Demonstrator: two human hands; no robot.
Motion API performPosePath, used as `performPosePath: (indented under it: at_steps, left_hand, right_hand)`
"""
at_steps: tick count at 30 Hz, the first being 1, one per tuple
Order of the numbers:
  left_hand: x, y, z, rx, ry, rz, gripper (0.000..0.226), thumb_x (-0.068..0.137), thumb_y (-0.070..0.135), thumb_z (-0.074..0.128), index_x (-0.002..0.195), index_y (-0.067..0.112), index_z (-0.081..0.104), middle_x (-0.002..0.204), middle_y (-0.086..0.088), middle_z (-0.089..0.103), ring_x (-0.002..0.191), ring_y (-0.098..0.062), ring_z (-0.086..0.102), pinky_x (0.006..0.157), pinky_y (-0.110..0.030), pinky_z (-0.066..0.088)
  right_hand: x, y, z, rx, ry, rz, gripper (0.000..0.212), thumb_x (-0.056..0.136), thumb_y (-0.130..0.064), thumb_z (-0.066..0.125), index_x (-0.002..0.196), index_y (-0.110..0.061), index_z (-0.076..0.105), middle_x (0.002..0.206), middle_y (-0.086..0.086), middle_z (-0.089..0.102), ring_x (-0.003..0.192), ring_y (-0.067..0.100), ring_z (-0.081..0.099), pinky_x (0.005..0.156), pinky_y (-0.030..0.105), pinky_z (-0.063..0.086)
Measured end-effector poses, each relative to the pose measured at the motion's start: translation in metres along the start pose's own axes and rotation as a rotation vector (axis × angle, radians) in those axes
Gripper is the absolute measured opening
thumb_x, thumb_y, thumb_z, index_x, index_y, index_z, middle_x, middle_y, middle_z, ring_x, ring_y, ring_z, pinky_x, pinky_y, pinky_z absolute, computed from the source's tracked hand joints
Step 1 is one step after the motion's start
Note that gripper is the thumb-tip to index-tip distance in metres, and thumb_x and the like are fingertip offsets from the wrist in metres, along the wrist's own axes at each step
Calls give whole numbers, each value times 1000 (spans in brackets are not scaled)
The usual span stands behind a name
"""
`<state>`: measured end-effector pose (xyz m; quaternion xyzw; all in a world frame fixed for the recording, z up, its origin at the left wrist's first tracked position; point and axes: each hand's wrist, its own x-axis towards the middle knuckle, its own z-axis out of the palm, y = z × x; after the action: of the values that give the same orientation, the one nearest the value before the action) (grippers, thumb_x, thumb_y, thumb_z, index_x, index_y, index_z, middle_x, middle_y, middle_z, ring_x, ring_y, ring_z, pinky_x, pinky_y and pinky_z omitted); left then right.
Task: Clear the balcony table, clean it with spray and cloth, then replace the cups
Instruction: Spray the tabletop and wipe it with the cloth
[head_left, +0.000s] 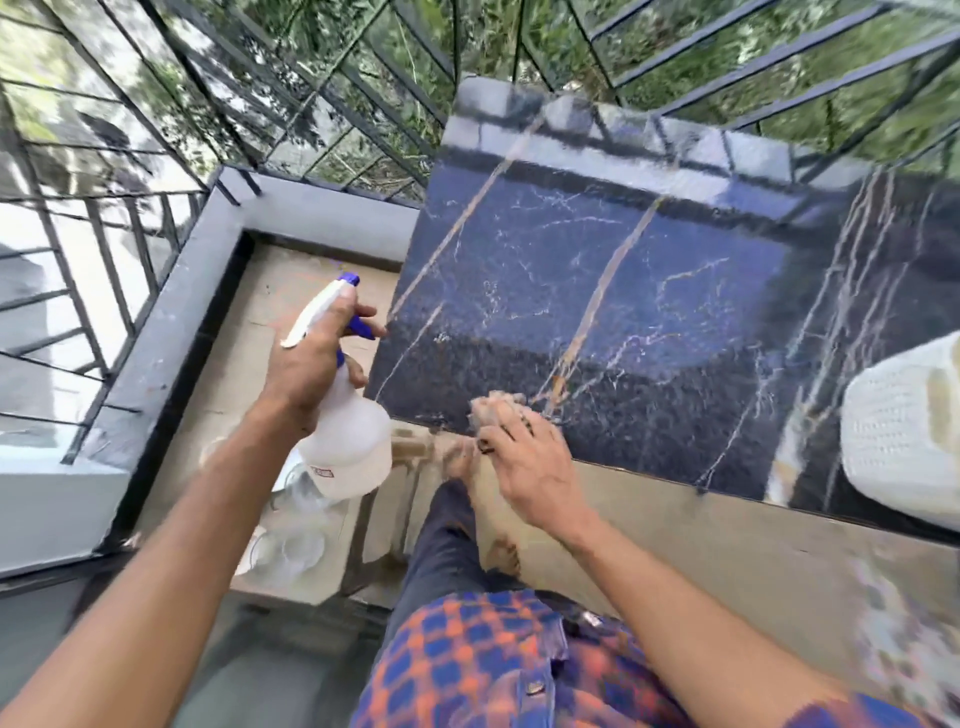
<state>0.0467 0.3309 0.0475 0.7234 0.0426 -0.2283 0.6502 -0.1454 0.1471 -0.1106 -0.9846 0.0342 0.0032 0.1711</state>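
Note:
The balcony table (623, 291) has a dark blue marble top with gold and white veins. My left hand (311, 358) grips a white spray bottle (348, 441) with a blue trigger, held just off the table's left edge, nozzle pointing away from me. My right hand (524, 457) presses a crumpled brownish cloth (496, 408) onto the table's near edge. Clear glass cups (291, 545) stand on the floor below the bottle, blurred.
A white woven chair (904, 431) sits at the table's right side. A black metal railing (156, 156) encloses the balcony, with a grey ledge (171, 322) along the left. My leg and bare foot (504, 556) stand beside the table's near edge on beige floor tiles.

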Motion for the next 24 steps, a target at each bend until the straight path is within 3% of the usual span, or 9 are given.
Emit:
performPosePath:
  at_steps: [2,5,7,9,11,14,16,21,24]
  left_hand:
    - [-2,1,9,18,-31,-23,29,90,58,57,83,37,75,101,-8,75,46,-27,51,52,-27,43]
    - [3,2,32,-10,-78,-38,31,90,58,57,81,33,75,99,-10,74,39,-20,48,49,-29,44]
    - [6,4,47,3,-105,-42,34,90,58,57,83,29,74,96,-9,75,45,-19,53,50,-30,45]
    - [8,8,64,11,-158,-46,33,90,59,58,83,32,75,94,-4,75,68,-22,61,51,-29,45]
    - [10,12,78,16,-205,-39,33,87,62,58,82,35,75,94,-3,75,82,-27,60,51,-29,45]
    - [13,17,94,31,-245,1,30,91,58,56,80,36,75,92,-4,75,78,-34,57,52,-29,46]
    - [16,19,105,52,-275,5,31,94,54,55,82,33,74,92,-6,75,66,-32,54,53,-29,47]
    - [27,25,131,112,-332,-21,33,91,58,57,85,30,74,96,-8,76,62,-30,55,59,-34,47]
    - [38,29,148,123,-351,-25,32,95,52,56,86,27,73,96,-10,76,48,-23,52,56,-31,46]
  right_hand:
    - [-28,32,-13,-7,77,104,15,98,-28,56,110,-27,65,157,0,46,140,26,45,111,40,38]
    - [-80,82,-33,-31,218,366,21,93,-25,63,114,-23,65,150,7,51,132,28,46,110,39,36]
    - [-108,118,-42,-54,278,609,29,96,-28,56,123,-20,63,153,9,48,133,31,47,113,44,37]
    - [-125,150,-49,-83,251,844,40,98,-33,47,131,-15,62,154,12,46,135,34,45,117,47,33]
    - [-119,173,-52,-96,202,963,45,98,-34,43,136,-14,58,154,12,44,137,35,43,118,50,31]
    - [-58,175,-60,-24,218,1142,44,100,-28,47,144,-19,48,158,6,39,140,33,39,118,49,32]
    - [-6,157,-63,-13,199,1074,39,98,-29,47,136,-22,52,155,4,44,136,30,41,115,47,35]
    - [43,52,-36,32,5,428,53,97,-34,52,148,-24,43,160,2,37,146,27,33,123,47,25]
    - [-5,52,-30,38,23,356,36,98,-37,53,133,-28,54,164,-1,32,152,27,27,124,48,21]
